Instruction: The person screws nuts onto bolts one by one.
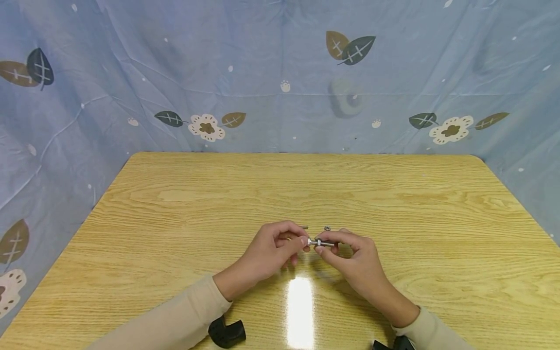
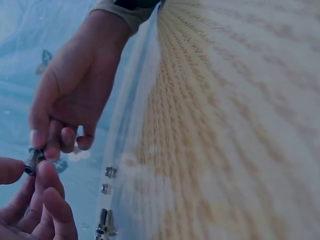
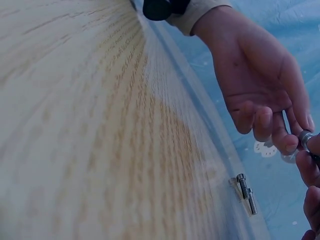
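In the head view my left hand (image 1: 272, 248) pinches the head end of a metal bolt (image 1: 328, 244) between thumb and forefinger. The bolt lies roughly level above the table, its shank pointing right. A hex nut (image 1: 319, 242) sits around the shank, and the thumb and forefinger of my right hand (image 1: 356, 257) pinch it. The left wrist view has the right hand (image 2: 75, 85) at the top and the left fingers close by at lower left. From the right wrist, the left hand (image 3: 260, 70) shows at the bolt's round head (image 3: 304, 137).
Two loose socket-head bolts (image 3: 242, 186) lie on the table beyond the left hand. Near them are two loose nuts (image 2: 110, 172). Black wrist mounts (image 1: 227, 333) stick out by the sleeves. A patterned blue cloth (image 1: 280, 73) hangs behind the wooden table (image 1: 175, 204).
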Demonstrator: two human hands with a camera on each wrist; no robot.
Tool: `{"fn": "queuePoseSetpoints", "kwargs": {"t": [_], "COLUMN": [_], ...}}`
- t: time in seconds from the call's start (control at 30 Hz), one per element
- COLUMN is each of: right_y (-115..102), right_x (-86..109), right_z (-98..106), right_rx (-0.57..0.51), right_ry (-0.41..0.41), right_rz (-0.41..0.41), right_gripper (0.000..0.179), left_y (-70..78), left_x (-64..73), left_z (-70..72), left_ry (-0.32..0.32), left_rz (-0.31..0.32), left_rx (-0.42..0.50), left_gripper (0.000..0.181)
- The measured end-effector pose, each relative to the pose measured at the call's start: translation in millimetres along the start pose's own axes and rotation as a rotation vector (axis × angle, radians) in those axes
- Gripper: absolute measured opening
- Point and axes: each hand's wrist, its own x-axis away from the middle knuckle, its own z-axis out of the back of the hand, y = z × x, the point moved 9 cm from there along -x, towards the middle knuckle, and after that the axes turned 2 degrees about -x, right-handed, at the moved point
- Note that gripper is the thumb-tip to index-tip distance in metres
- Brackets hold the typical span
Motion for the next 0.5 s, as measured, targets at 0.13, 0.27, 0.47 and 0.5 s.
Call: {"fn": "queuePoseSetpoints", "kwargs": {"t": [0.13,0.27,0.47,0.5], "right_y": [-0.2,-0.4,0.0,0.0], "right_x": [0.2,0.5,0.8,0.8], "right_z": [-0.2,-0.3,-0.8,-0.7], "right_rx": [0.002,0.005,0.006,0.005], "right_ry": [-0.003,-0.005,-0.008,-0.006], "right_rz": [0.002,0.006,0.0,-0.001], "right_gripper": [0.015,0.015,0.015,0.015], "left_y": [0.8,3.3,4.9,4.3], "left_x": [0.5,1.0,1.3,1.2], "left_z": [1.3,2.4,3.1,3.1], "left_ry": [0.009,0.012,0.016,0.017], "left_rz": [-0.019,-0.066,-0.099,-0.092], "left_rx": [0.001,-0.005,-0.02,-0.018], "left_gripper": [0.015,0.014,0.013,0.014]}}
